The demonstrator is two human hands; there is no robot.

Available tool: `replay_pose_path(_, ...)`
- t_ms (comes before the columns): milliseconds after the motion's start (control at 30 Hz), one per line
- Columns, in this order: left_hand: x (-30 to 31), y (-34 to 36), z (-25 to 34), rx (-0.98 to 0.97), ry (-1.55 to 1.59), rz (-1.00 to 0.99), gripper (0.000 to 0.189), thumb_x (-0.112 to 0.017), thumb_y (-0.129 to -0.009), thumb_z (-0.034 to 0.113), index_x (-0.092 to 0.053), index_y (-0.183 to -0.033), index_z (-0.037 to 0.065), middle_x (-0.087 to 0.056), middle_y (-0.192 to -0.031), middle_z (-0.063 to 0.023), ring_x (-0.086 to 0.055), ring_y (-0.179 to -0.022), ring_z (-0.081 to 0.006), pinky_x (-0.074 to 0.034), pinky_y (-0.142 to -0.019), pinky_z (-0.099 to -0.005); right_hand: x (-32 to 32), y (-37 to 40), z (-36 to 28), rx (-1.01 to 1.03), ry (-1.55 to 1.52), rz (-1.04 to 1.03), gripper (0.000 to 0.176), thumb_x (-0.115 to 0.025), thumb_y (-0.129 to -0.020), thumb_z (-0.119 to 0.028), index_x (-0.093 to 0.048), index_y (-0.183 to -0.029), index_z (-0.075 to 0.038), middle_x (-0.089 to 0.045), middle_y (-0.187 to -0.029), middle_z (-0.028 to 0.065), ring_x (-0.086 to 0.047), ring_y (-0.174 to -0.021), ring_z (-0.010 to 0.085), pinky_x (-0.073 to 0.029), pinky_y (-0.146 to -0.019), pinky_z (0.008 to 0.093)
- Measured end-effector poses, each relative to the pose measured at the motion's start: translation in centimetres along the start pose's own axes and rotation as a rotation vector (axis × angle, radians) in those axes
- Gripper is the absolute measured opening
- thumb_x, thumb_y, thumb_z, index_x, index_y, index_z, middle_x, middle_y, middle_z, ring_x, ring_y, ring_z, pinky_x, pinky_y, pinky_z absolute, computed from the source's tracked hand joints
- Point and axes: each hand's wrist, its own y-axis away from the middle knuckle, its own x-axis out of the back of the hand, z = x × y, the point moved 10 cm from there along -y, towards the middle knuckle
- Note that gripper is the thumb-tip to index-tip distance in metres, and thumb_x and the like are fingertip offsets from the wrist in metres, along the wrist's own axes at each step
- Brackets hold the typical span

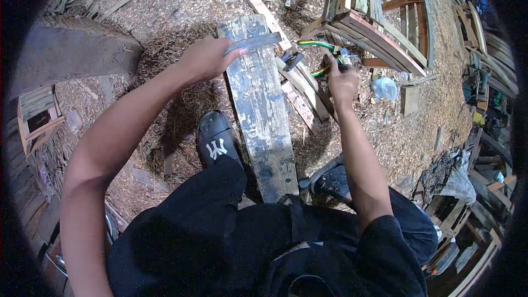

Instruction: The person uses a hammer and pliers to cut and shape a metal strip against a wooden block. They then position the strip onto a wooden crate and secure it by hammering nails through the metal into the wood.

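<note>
My left hand [212, 58] is closed round one end of a flat grey strip [256, 43], which lies across the far part of a worn plank [261, 110] between my legs. Beyond the plank's right side, my right hand [342, 80] reaches down with curled fingers at a curved green-and-yellow piece [314, 43]. Whatever those fingers hold, I cannot tell. A dark metal hammer head [292, 60] rests between the plank and my right hand. Pale wood offcuts [302, 107] lie below it.
A slatted wooden crate [379, 41] stands at the upper right. Near its lower edge sits a clear plastic cup [384, 88]. A thick beam [82, 52] occupies the left side. Wood chips cover the ground, and stacked scrap wood [495, 60] lines the far right.
</note>
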Motion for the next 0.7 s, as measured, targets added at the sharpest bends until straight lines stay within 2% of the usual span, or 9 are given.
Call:
replay_pose_path(67,0.1,0.3,-0.2,0.003,0.007,0.002,0.058,-0.055,-0.105,0.053,-0.067,-0.086,0.000,-0.065,-0.067,-0.0228,-0.066,-0.063,-0.0428,-0.051,-0.064,-0.0531,-0.1,-1.0,0.1,-0.230,0.337,-0.009,0.045,-0.074,-0.094,-0.042,-0.075,-0.102,0.003,-0.074,-0.100,0.0293,-0.072,-0.097,0.0440,-0.057,-0.085,0.0475)
replay_pose_path(133,0.2,0.3,0.1,-0.019,0.036,0.008,0.058,-0.056,-0.104,0.053,-0.067,-0.085,0.000,-0.064,-0.067,-0.0232,-0.066,-0.063,-0.0429,-0.051,-0.064,-0.0528,-1.1,-2.4,2.8,-0.218,0.314,0.001,0.045,-0.076,-0.093,-0.037,-0.072,-0.100,0.007,-0.074,-0.091,0.0281,-0.073,-0.090,0.0390,-0.056,-0.081,0.0447)
replay_pose_path(200,0.4,0.2,0.2,-0.021,0.031,0.012,0.058,-0.056,-0.104,0.053,-0.067,-0.085,0.000,-0.064,-0.067,-0.0232,-0.066,-0.063,-0.0426,-0.051,-0.064,-0.0525,-1.4,-3.5,4.4,-0.036,-0.217,0.108,0.038,-0.076,-0.094,-0.028,-0.068,-0.100,0.008,-0.072,-0.083,0.0236,-0.070,-0.082,0.0294,-0.054,-0.076,0.0414)
replay_pose_path(267,0.3,0.3,-0.4,-0.014,0.026,0.011,0.059,-0.056,-0.104,0.053,-0.067,-0.084,-0.001,-0.064,-0.067,-0.0233,-0.066,-0.063,-0.0422,-0.051,-0.064,-0.0521,0.0,-3.9,5.3,-0.090,-0.229,0.074,0.032,-0.073,-0.098,-0.020,-0.062,-0.109,0.008,-0.070,-0.078,0.0158,-0.065,-0.069,0.0194,-0.051,-0.065,0.0355)
replay_pose_path(367,0.2,0.2,-0.7,-0.017,0.066,0.026,0.059,-0.057,-0.104,0.053,-0.067,-0.084,-0.001,-0.063,-0.066,-0.0232,-0.065,-0.062,-0.0413,-0.050,-0.063,-0.0513,1.6,-3.3,10.9,-0.430,-0.738,-0.033,0.025,-0.060,-0.104,-0.018,-0.059,-0.117,0.003,-0.065,-0.078,0.0084,-0.057,-0.061,0.0158,-0.047,-0.054,0.0302)
replay_pose_path(433,-0.2,0.3,-0.7,-0.003,0.037,-0.103,0.061,-0.048,-0.107,0.057,-0.070,-0.093,0.002,-0.067,-0.073,-0.0186,-0.068,-0.068,-0.0370,-0.055,-0.069,-0.0529,0.1,0.4,9.5,-0.658,-1.203,-0.926,0.023,-0.054,-0.101,-0.009,-0.055,-0.121,0.003,-0.064,-0.083,0.0074,-0.053,-0.058,0.0165,-0.048,-0.051,0.0310)
replay_pose_path(467,-0.2,0.3,-0.9,-0.003,0.038,-0.099,0.061,-0.048,-0.107,0.057,-0.070,-0.093,0.002,-0.067,-0.073,-0.0186,-0.068,-0.068,-0.0370,-0.055,-0.069,-0.0529,1.1,1.8,9.0,-0.655,-1.201,-0.926,0.023,-0.054,-0.101,-0.009,-0.055,-0.121,0.003,-0.064,-0.083,0.0074,-0.053,-0.058,0.0165,-0.048,-0.051,0.0310)
replay_pose_path(533,0.0,0.4,-1.0,-0.027,0.042,-0.045,0.059,-0.049,-0.107,0.056,-0.072,-0.093,0.003,-0.066,-0.070,-0.0177,-0.067,-0.067,-0.0367,-0.054,-0.069,-0.0523,3.2,3.5,6.2,-0.462,-1.147,-0.819,0.028,-0.056,-0.087,0.005,-0.057,-0.114,0.004,-0.066,-0.101,0.0144,-0.068,-0.084,0.0244,-0.057,-0.068,0.0316)
replay_pose_path(700,0.8,0.8,0.1,-0.131,0.145,-0.028,0.053,-0.060,-0.105,0.047,-0.066,-0.083,-0.001,-0.062,-0.067,-0.0211,-0.062,-0.060,-0.0378,-0.048,-0.061,-0.0472,2.9,6.8,0.3,-0.402,-1.019,-0.761,0.028,-0.057,-0.076,0.011,-0.060,-0.101,-0.002,-0.066,-0.106,0.0121,-0.068,-0.082,0.0233,-0.056,-0.072,0.0312)
